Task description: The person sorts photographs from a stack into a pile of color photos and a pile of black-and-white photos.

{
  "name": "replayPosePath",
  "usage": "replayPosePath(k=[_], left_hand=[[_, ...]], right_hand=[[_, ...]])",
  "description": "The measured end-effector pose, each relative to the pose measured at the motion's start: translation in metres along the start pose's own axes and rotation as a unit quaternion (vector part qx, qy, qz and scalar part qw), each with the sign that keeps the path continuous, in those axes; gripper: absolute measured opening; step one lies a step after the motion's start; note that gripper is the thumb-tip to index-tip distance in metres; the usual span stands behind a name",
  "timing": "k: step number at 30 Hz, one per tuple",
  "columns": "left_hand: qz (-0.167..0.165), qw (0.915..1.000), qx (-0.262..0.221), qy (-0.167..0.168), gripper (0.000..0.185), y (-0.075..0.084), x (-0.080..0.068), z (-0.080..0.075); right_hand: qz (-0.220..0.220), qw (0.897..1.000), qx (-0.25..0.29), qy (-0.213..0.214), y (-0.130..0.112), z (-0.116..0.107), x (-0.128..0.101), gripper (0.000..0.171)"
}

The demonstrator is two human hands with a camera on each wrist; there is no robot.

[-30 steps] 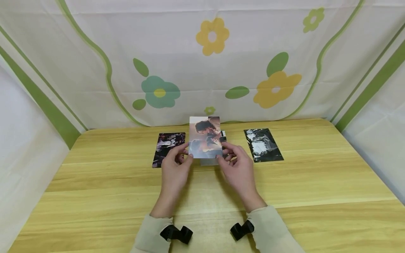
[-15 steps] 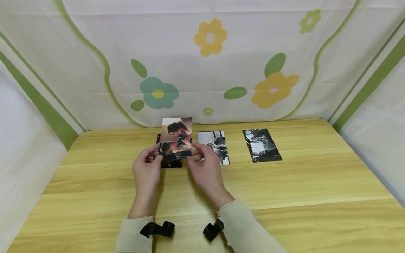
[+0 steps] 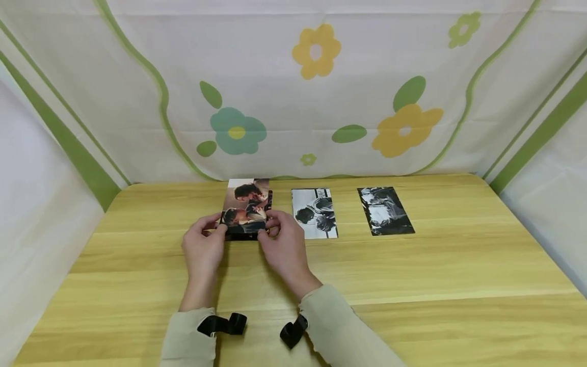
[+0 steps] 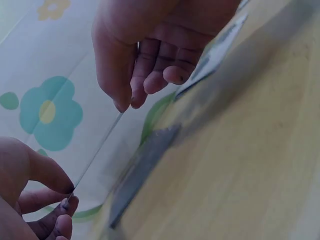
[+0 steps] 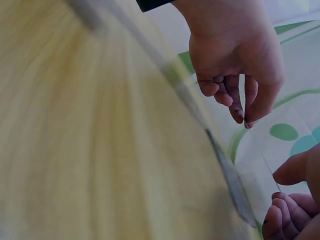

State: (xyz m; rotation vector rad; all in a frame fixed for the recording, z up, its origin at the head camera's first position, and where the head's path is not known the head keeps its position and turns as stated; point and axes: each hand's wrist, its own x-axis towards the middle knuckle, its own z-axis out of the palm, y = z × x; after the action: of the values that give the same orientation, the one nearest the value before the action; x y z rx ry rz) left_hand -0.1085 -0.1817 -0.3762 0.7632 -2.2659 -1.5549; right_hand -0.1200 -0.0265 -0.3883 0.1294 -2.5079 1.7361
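Both hands pinch a colour photo print (image 3: 246, 206) by its side edges near the lower corners, over the left part of the table. My left hand (image 3: 204, 247) has thumb and fingers on the left edge; my right hand (image 3: 285, 244) grips the right edge. Beneath it lies a darker photo print (image 4: 142, 175), mostly covered from the head view, with strips showing at the bottom and right. Both wrist views show the held print edge-on as a thin line, raised off the table, with a gap above the lower print.
To the right, a black-and-white photo print (image 3: 315, 214) lies flat, and farther right a second dark print (image 3: 386, 211). The wooden table (image 3: 412, 306) ends at a floral curtain (image 3: 284, 102) behind. Black straps (image 3: 224, 324) hang from the sleeves.
The held colour print has moved left from over the middle print to over the left one, then lower toward it. The middle black-and-white print is now uncovered.
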Motion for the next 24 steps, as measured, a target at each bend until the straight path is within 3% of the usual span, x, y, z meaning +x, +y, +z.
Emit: replayPosePath(k=[5, 12, 24], left_hand=[[0.011, 0.999, 0.042, -0.015, 0.033, -0.009, 0.003, 0.004], [0.058, 0.9934, 0.097, -0.02, 0.033, -0.017, 0.006, 0.007], [0.052, 0.9929, 0.104, -0.024, 0.032, -0.019, 0.006, 0.007]], right_hand=[[0.023, 0.998, -0.049, -0.021, 0.006, 0.003, 0.002, 0.04], [0.043, 0.993, -0.104, -0.035, 0.006, 0.006, 0.007, 0.04], [0.034, 0.995, -0.085, -0.024, 0.01, 0.006, 0.005, 0.038]])
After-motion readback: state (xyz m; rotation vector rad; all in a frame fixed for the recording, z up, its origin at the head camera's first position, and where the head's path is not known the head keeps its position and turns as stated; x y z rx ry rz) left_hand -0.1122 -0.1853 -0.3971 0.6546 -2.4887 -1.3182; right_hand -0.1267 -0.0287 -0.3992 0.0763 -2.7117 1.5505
